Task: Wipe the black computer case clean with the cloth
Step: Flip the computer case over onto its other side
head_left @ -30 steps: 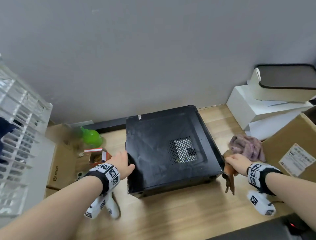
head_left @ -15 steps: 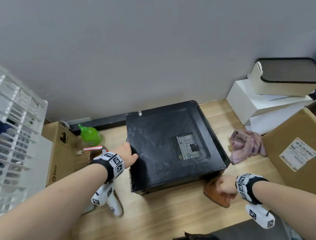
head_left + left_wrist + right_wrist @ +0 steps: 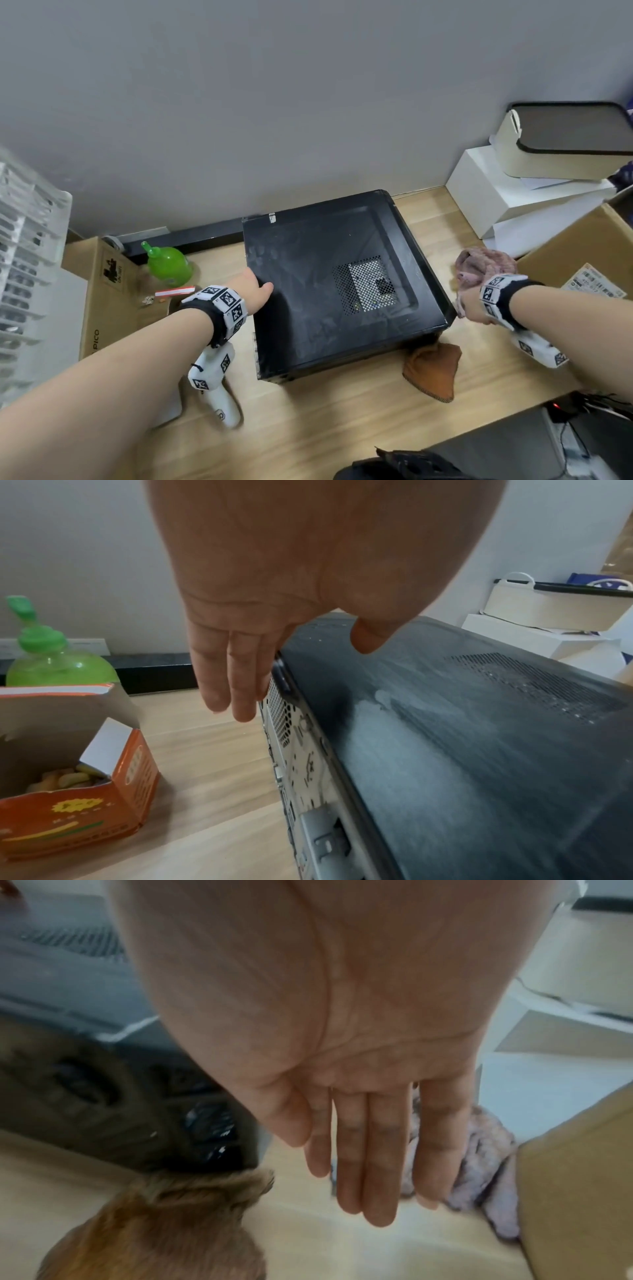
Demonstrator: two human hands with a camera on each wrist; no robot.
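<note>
The dusty black computer case [image 3: 308, 308] lies flat on the wooden surface. My left hand [image 3: 257, 288] rests on its left edge, with the thumb on the top panel and straight fingers [image 3: 236, 685] down the side. A brown cloth [image 3: 433, 371] lies crumpled at the case's front right corner, and no hand touches it. My right hand [image 3: 471, 306] is to the right of the case. Its fingers [image 3: 377, 1164] are straight and hold nothing, stretched over a pink cloth [image 3: 479, 262] that lies against a cardboard box.
A green bottle [image 3: 168, 265] and an open orange snack box [image 3: 68, 791] stand left of the case, beside a cardboard box [image 3: 102, 291] and a white rack [image 3: 27, 274]. On the right are another cardboard box [image 3: 582, 260] and stacked white boxes [image 3: 496, 195].
My right hand let go of the brown cloth, which now lies at the case's front right corner, and moved back right to the pink cloth. The left hand stayed on the case's edge.
</note>
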